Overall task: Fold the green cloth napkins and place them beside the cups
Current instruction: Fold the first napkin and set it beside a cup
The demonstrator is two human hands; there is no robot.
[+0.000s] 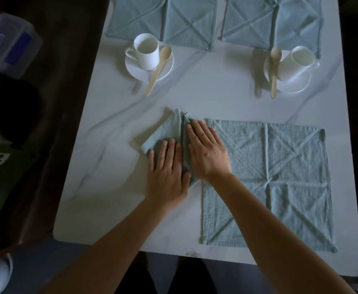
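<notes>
As palms lie flat, left hand (166,172) and right hand (207,153) pin folded napkin (163,132).
Fingers (197,132) straight, loosely together, toward twelve o'clock.

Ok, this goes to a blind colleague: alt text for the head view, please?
A left hand and right hand press flat on a partly folded green napkin on a white table, with an unfolded napkin to its right. Beyond sit two white cups on saucers with wooden spoons.

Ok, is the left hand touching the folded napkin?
Touching: the head view shows the left hand lying flat on the folded napkin, fingers straight.
</notes>
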